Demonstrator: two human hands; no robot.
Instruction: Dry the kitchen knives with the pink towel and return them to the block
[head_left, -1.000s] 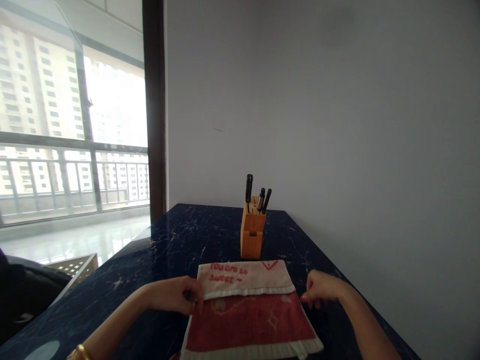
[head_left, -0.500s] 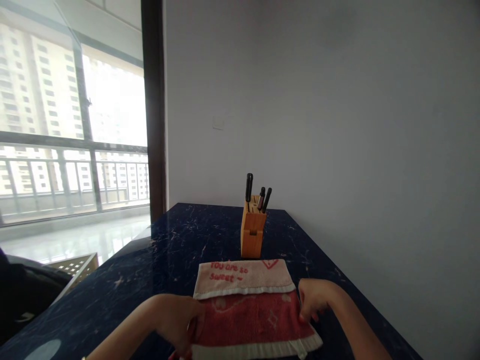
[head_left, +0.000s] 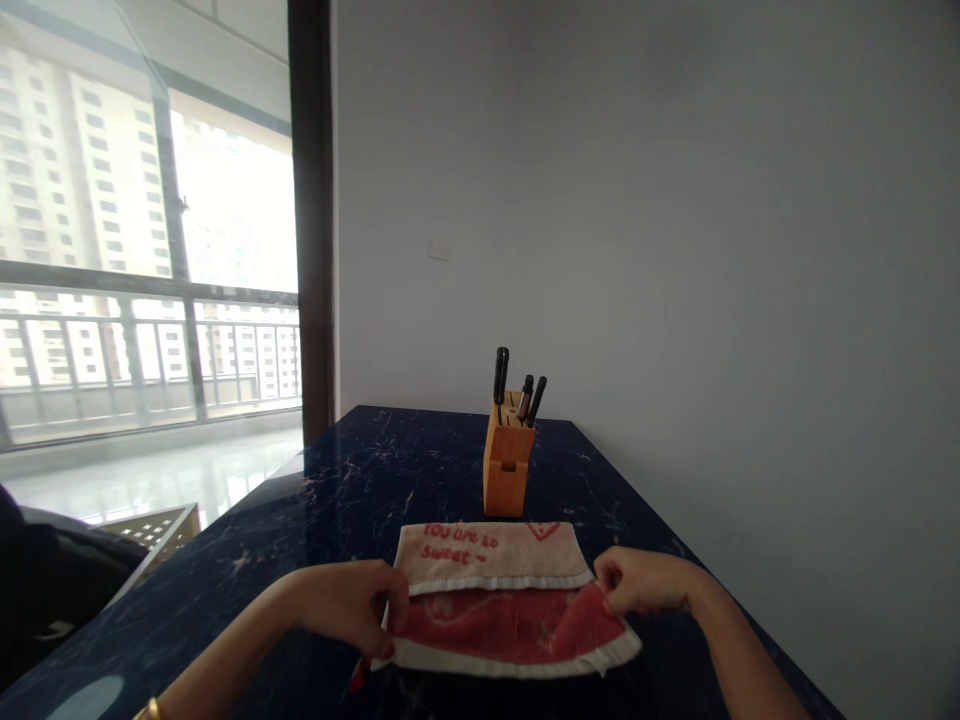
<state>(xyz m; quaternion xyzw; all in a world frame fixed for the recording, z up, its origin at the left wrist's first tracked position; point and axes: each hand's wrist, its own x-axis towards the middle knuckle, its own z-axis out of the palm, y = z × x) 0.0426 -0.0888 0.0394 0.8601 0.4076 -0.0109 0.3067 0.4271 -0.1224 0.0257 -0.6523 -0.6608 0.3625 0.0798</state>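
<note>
A red and cream towel (head_left: pixel 499 600) with red lettering lies on the dark blue marbled table (head_left: pixel 352 490) in front of me. My left hand (head_left: pixel 352 605) pinches the towel's left edge, fingers closed on the cloth. At the right edge my right hand (head_left: pixel 641 580) is also closed on the fabric, which is lifted and bunched there. The towel's near hem is raised off the table between both hands.
A wooden knife block (head_left: pixel 508 460) with three dark handles stands behind the towel, near the grey wall (head_left: pixel 675 250). A large window (head_left: pixel 150 250) is on the left. A dark object (head_left: pixel 52 580) and a perforated rack (head_left: pixel 154 530) sit beyond the table's left edge.
Both hands slid toward me along the towel's sides, then moved back up with the near part of the towel lifted and drawn toward the far part.
</note>
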